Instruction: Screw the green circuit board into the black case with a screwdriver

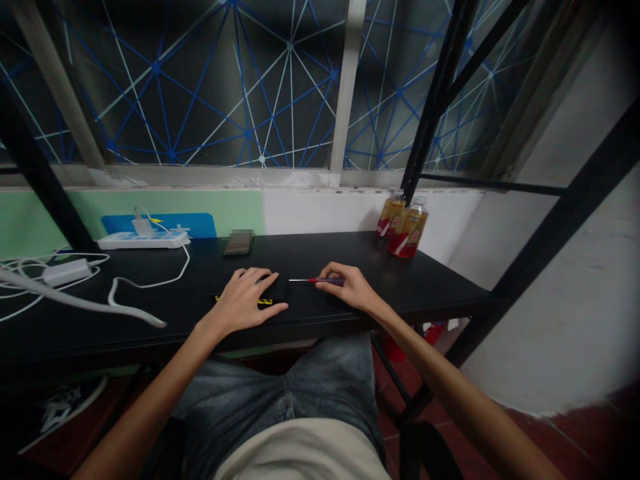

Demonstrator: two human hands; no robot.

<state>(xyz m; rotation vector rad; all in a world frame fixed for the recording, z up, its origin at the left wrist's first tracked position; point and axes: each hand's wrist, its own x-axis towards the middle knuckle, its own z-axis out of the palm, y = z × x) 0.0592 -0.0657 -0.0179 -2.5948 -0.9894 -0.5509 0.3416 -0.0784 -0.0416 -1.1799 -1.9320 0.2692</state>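
In the head view my right hand (347,283) is closed around the handle of a screwdriver (327,281). Its thin metal shaft points left, level just over the black desk (320,250). Spread across a flat black item with yellow markings (265,301) is my left hand (247,300), fingers apart and pressed down on it. Most of that item is under the hand, and its kind cannot be made out. The screwdriver's tip lies a short way right of the left fingers, apart from them.
A blurred phone-like object (238,243) lies behind my left hand. At left are a white power strip (145,240), a white adapter (67,272) and loose cables. Two drink bottles (409,230) stand at the back right. Black metal posts (520,267) frame the desk.
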